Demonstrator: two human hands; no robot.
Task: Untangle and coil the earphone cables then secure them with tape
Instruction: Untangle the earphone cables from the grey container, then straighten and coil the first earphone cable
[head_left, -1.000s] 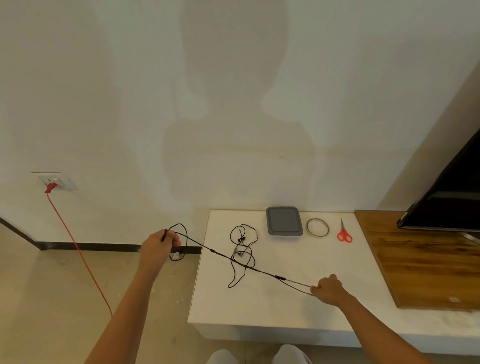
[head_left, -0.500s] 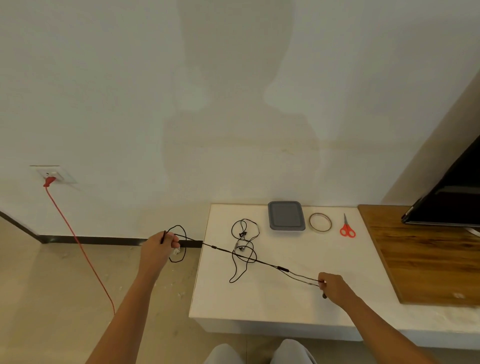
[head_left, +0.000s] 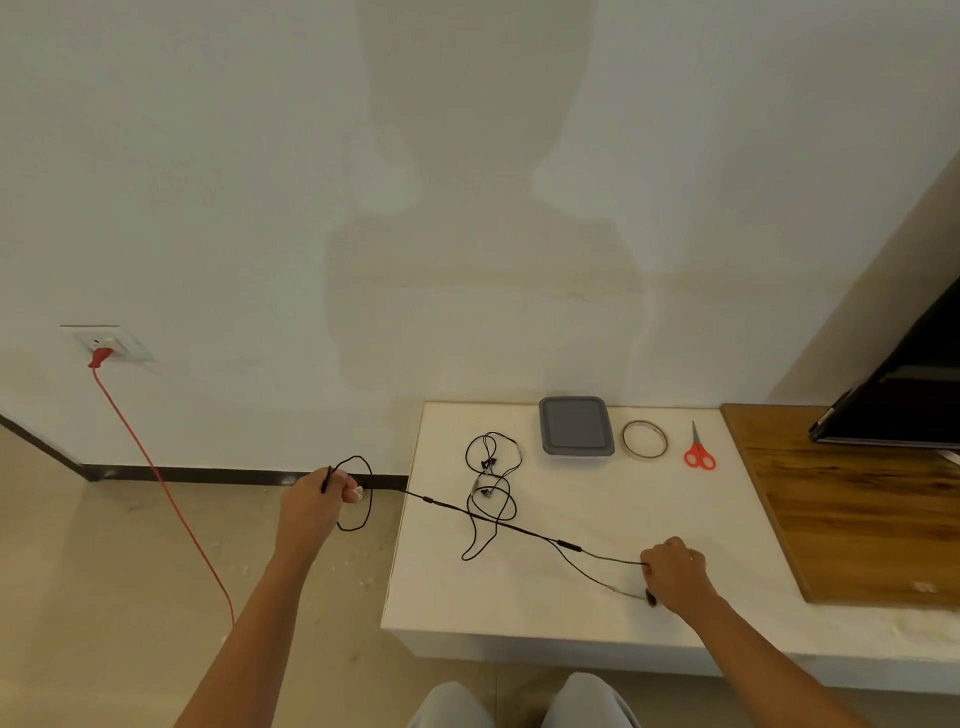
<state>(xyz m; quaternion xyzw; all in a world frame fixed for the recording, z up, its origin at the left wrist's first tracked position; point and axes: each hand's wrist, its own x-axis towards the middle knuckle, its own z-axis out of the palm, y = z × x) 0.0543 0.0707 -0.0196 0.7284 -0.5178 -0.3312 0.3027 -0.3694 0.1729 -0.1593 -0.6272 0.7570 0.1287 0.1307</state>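
A black earphone cable (head_left: 498, 525) is stretched between my two hands across the white table (head_left: 571, 608). My left hand (head_left: 317, 499), held out past the table's left edge, grips the plug end, and a loop of cable hangs from it. My right hand (head_left: 675, 571) rests on the table and pinches the earbud ends; one earbud lies by its wrist. A second black earphone set (head_left: 491, 478) lies loosely tangled on the table under the stretched cable. A roll of clear tape (head_left: 644, 439) lies near the back edge.
A grey lidded container (head_left: 575, 426) stands left of the tape and red scissors (head_left: 698, 451) lie to its right. A wooden board (head_left: 852, 499) with a black screen (head_left: 904, 395) fills the right. A red cord (head_left: 166, 493) runs from a wall socket to the floor.
My right hand has moved right and down onto the table, and the earbud wires now split apart near it. My left hand has stayed in place with its loop.
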